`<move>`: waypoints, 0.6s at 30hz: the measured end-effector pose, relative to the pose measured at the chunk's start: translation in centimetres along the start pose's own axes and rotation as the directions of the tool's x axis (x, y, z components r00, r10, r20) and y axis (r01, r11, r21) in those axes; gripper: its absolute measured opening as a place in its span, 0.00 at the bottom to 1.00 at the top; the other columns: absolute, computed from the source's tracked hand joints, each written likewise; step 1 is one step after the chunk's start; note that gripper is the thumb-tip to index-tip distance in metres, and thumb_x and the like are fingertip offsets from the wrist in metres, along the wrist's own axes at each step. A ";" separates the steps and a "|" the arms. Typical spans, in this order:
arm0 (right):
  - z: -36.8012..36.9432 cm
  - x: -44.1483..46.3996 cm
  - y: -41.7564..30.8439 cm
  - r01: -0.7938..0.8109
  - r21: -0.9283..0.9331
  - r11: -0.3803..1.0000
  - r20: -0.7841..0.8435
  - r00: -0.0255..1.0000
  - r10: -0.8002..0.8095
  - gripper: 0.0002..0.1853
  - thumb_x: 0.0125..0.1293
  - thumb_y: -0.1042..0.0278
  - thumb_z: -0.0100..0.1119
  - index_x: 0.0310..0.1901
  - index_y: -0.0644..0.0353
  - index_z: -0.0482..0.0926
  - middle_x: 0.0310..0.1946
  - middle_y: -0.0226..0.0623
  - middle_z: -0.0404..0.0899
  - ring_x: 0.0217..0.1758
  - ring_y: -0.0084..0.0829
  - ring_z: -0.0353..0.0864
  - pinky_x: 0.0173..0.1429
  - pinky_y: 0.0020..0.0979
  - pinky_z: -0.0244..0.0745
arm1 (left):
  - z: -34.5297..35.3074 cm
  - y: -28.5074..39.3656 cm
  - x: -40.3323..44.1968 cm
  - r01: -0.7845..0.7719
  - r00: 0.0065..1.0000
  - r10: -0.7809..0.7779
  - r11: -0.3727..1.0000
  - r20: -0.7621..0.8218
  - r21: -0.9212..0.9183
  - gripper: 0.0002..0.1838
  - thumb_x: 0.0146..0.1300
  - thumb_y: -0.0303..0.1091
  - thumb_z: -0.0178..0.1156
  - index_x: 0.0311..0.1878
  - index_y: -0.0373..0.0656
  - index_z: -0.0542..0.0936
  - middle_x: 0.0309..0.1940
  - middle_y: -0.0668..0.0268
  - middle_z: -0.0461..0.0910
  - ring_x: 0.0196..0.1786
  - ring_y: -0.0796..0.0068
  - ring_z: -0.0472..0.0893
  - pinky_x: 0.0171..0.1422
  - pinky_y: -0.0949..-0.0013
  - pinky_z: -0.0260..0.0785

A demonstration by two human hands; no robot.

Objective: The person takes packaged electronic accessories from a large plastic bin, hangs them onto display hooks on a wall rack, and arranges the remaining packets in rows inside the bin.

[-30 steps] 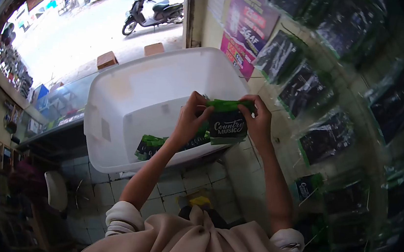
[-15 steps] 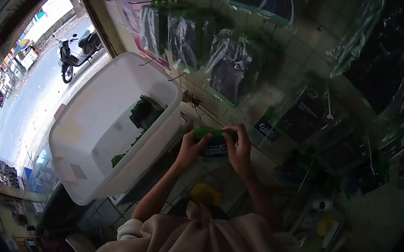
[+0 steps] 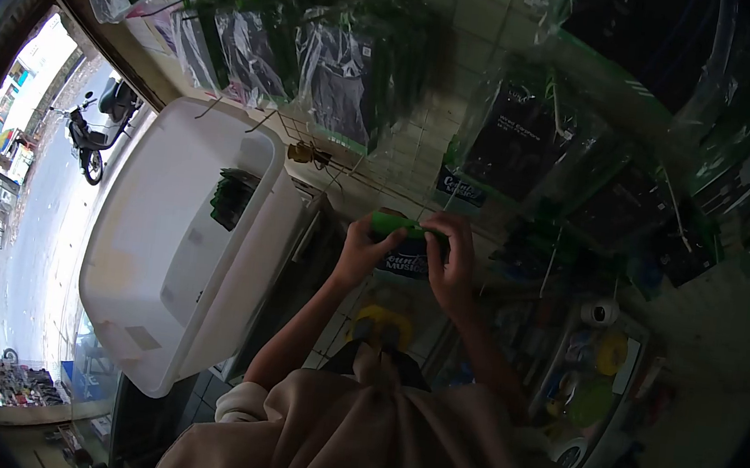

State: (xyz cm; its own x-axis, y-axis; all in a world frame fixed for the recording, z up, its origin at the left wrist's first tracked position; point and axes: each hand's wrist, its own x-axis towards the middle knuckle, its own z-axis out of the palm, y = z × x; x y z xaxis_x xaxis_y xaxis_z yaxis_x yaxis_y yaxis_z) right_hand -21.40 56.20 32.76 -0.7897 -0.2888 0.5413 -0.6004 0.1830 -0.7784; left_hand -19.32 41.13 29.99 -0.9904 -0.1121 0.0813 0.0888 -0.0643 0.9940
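Observation:
My left hand point(image 3: 360, 254) pinches the left side of a dark packet point(image 3: 405, 264) with a green top and white lettering, part of which reads "Music". On its right side, the fingers and thumb of my right hand point(image 3: 450, 265) close on the green top edge. Both thumbs come near each other on the side facing me. The packet hangs upright in front of my chest, its lower edge partly in shadow. Left of my hands, a large white plastic bin point(image 3: 142, 209) holds several dark green packets point(image 3: 232, 199) in its far corner.
Clear-wrapped packages point(image 3: 337, 75) hang in rows on a wire rack along the wall. A similar labelled packet point(image 3: 460, 186) hangs just beyond my right hand. Low on the right stands a case with colourful items point(image 3: 590, 403). Outside the opening, a motorcycle point(image 3: 94, 127) is parked.
The view has shifted right, so the bin and wall packages appear farther left. Both hands still hold the packet, with the right fingers moved along its top edge.

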 end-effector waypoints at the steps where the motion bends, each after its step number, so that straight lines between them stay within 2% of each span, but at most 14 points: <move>1: 0.1 -0.1 0.0 0.004 -0.018 1.000 0.004 1.000 -0.004 0.08 0.60 0.81 0.46 0.41 0.63 0.71 0.42 0.42 0.67 0.47 0.37 0.70 0.50 0.33 0.66 | -0.1 -0.1 0.1 -0.004 1.000 0.004 1.000 -0.001 -0.005 0.10 0.57 0.31 0.59 0.39 0.34 0.76 0.28 0.71 0.76 0.32 0.87 0.71 0.38 0.79 0.66; 4: 0.1 -1.1 -0.3 -0.010 -0.055 0.998 -0.043 0.999 0.007 0.09 0.59 0.81 0.47 0.42 0.63 0.71 0.42 0.41 0.67 0.47 0.37 0.70 0.50 0.32 0.66 | 0.0 -0.3 -0.3 0.035 0.998 -0.034 0.999 0.055 -0.029 0.10 0.57 0.30 0.59 0.40 0.34 0.75 0.28 0.71 0.76 0.32 0.86 0.72 0.38 0.79 0.66; 5: 0.0 -1.6 -0.2 -0.015 -0.063 0.998 -0.046 0.999 0.012 0.09 0.59 0.81 0.47 0.42 0.63 0.71 0.42 0.41 0.67 0.47 0.37 0.70 0.50 0.32 0.66 | 0.4 -0.4 -0.3 0.003 0.997 -0.002 1.000 0.083 -0.014 0.10 0.57 0.29 0.59 0.40 0.34 0.75 0.28 0.71 0.76 0.32 0.86 0.72 0.38 0.79 0.66; 7: -0.1 -2.3 0.1 -0.056 -0.067 0.996 -0.180 0.983 0.043 0.09 0.59 0.80 0.49 0.43 0.63 0.70 0.43 0.40 0.66 0.47 0.34 0.70 0.49 0.30 0.66 | 0.9 -0.5 0.0 -0.031 0.992 0.031 1.000 0.122 -0.005 0.10 0.57 0.29 0.60 0.40 0.34 0.75 0.28 0.71 0.76 0.32 0.86 0.72 0.38 0.79 0.66; 8: -0.1 -2.4 0.1 -0.061 -0.076 0.995 -0.186 0.982 0.046 0.09 0.59 0.80 0.49 0.43 0.63 0.70 0.43 0.40 0.66 0.47 0.34 0.70 0.49 0.30 0.66 | 1.1 -0.4 0.1 0.007 0.990 -0.005 1.000 0.142 -0.011 0.10 0.56 0.29 0.60 0.39 0.35 0.75 0.30 0.70 0.76 0.34 0.86 0.72 0.39 0.79 0.65; 10: 0.0 -2.5 0.0 -0.144 0.122 0.982 -0.289 0.942 0.174 0.10 0.59 0.77 0.52 0.43 0.63 0.69 0.42 0.38 0.67 0.46 0.30 0.70 0.47 0.27 0.66 | 1.7 -0.3 0.2 0.057 0.984 -0.053 0.998 0.169 -0.017 0.09 0.56 0.28 0.60 0.39 0.36 0.75 0.32 0.70 0.76 0.35 0.87 0.71 0.40 0.79 0.65; 16: 0.0 -3.9 1.3 -0.301 0.087 0.950 -0.289 0.905 0.313 0.10 0.60 0.74 0.54 0.44 0.62 0.69 0.38 0.34 0.69 0.42 0.26 0.71 0.46 0.24 0.65 | 2.8 -1.4 0.2 0.023 0.985 -0.015 0.999 0.169 -0.048 0.08 0.57 0.27 0.58 0.40 0.37 0.73 0.31 0.71 0.76 0.35 0.87 0.71 0.41 0.80 0.64; 18: 0.2 -4.1 1.0 -0.329 0.123 0.936 -0.287 0.891 0.351 0.10 0.61 0.75 0.54 0.43 0.62 0.69 0.38 0.34 0.69 0.42 0.26 0.71 0.46 0.23 0.65 | 2.7 -1.3 -0.2 0.038 0.990 -0.034 0.999 0.140 -0.025 0.08 0.59 0.28 0.57 0.38 0.36 0.72 0.27 0.70 0.74 0.32 0.87 0.69 0.37 0.79 0.65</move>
State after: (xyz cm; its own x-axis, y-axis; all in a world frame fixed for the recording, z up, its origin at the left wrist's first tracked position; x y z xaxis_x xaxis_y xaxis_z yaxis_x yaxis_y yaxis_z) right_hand -18.77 57.36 29.72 -0.9505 0.0769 0.3009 -0.2873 0.1503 -0.9460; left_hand -19.53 43.94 28.92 -0.9979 0.0301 0.0571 0.0541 -0.0936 0.9941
